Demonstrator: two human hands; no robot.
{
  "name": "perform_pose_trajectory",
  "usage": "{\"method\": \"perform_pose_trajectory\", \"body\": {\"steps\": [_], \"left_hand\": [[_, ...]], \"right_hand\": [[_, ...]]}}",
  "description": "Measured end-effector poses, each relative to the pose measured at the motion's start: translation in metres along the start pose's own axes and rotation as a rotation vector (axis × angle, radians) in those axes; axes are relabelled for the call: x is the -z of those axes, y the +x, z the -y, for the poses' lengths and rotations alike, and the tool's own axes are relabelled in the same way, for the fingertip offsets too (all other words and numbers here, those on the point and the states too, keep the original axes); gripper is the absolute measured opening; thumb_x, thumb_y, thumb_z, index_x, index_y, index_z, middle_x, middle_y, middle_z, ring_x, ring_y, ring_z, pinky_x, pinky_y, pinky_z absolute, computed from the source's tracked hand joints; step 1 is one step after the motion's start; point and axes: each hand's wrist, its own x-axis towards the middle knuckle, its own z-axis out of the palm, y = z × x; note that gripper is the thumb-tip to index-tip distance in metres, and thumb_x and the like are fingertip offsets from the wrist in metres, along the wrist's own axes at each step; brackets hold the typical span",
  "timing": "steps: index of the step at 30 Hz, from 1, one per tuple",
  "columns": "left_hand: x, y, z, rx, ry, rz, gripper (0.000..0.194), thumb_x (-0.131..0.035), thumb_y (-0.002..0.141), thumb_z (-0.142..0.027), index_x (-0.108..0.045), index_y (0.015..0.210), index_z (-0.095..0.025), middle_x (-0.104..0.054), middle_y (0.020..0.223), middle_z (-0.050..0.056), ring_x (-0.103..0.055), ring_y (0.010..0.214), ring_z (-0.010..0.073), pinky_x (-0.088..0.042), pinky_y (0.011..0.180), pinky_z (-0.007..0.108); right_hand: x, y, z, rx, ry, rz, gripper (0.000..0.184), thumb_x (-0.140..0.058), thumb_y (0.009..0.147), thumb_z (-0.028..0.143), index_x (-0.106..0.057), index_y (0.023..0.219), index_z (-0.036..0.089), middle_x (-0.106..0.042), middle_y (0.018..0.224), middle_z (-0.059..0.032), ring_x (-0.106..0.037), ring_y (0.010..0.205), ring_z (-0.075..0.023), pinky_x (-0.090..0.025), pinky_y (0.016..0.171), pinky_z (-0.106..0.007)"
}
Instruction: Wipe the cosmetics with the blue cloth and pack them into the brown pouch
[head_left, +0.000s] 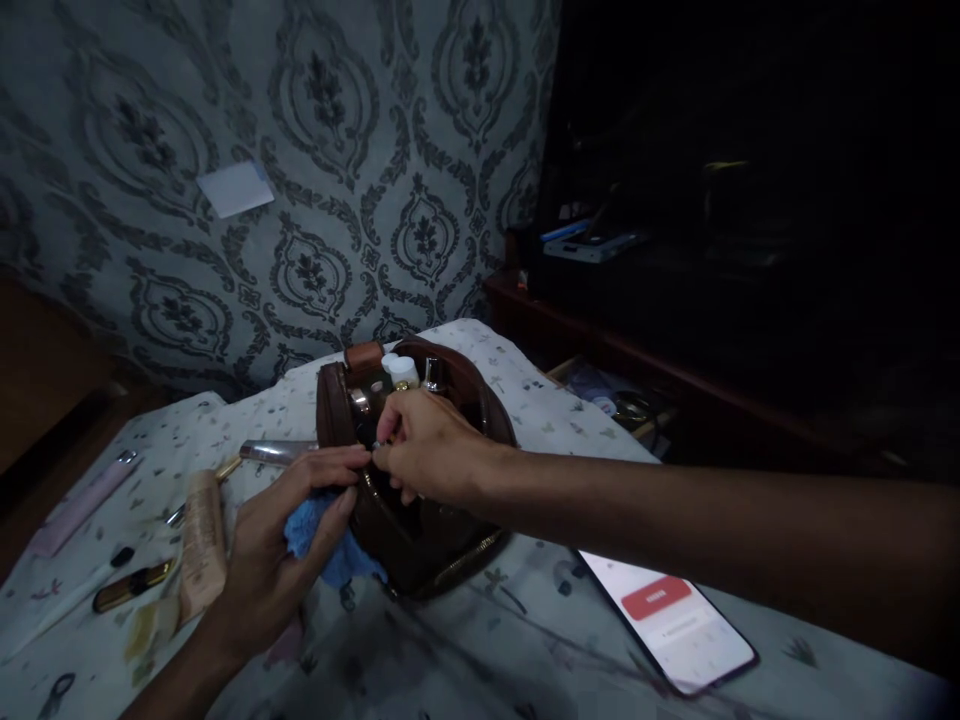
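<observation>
A brown toiletry bag (442, 550) stands unzipped on the patterned sheet, with white-capped bottles (403, 371) and a shiny dark-capped bottle (433, 374) upright inside. My right hand (431, 440) reaches into its opening, thumb and fingers closed together near the left rim; what they pinch is too dark and small to name. At the bag's left side, my left hand (281, 540) has its fingertips by the rim and a blue cloth (341, 550) gathered between thumb and fingers. Just behind that hand lies a silvery tube (277, 452).
Left on the sheet are a beige tube (202, 545), a gold-and-black cosmetic tube (135, 587), a pink tube (82, 505) and a white stick (64, 610). A lit phone (675, 625) lies below my right forearm. Beyond it, an open drawer (615, 400) holds assorted items. Patterned wallpaper rises behind.
</observation>
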Motion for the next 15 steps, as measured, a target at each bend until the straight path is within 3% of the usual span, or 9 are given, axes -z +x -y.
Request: {"method": "perform_pose_trajectory", "body": {"steps": [4,10,15], "left_hand": [[0.0,-0.001,0.0,-0.003,-0.008,-0.001,0.009,-0.059,0.093,-0.018,-0.065,0.099,-0.023,-0.075,0.114,0.004,-0.071,0.105,0.0154,-0.057,0.093,0.024],[-0.001,-0.002,-0.001,0.007,-0.024,-0.021,0.01,-0.058,0.093,-0.016,-0.065,0.097,-0.022,-0.075,0.114,0.005,-0.071,0.107,0.016,-0.057,0.093,0.024],[-0.003,-0.006,0.003,0.01,-0.052,-0.033,0.012,-0.058,0.093,-0.015,-0.064,0.1,-0.023,-0.074,0.119,0.005,-0.07,0.11,0.0163,-0.056,0.095,0.025]], "right_hand": [[-0.008,0.006,-0.003,0.019,0.011,-0.049,0.021,-0.067,0.069,0.004,-0.06,0.082,0.019,-0.064,0.063,0.0034,-0.062,0.054,-0.0127,-0.042,0.048,-0.02],[-0.02,0.026,0.005,0.034,-0.177,-0.122,0.015,-0.07,0.07,0.006,-0.07,0.081,0.015,-0.073,0.09,-0.0058,-0.067,0.085,-0.0172,-0.043,0.059,-0.02],[-0.025,0.037,0.008,-0.001,-0.203,-0.053,0.019,-0.072,0.064,0.003,-0.073,0.08,0.013,-0.075,0.087,-0.0058,-0.068,0.079,-0.0169,-0.039,0.051,-0.019]]}}
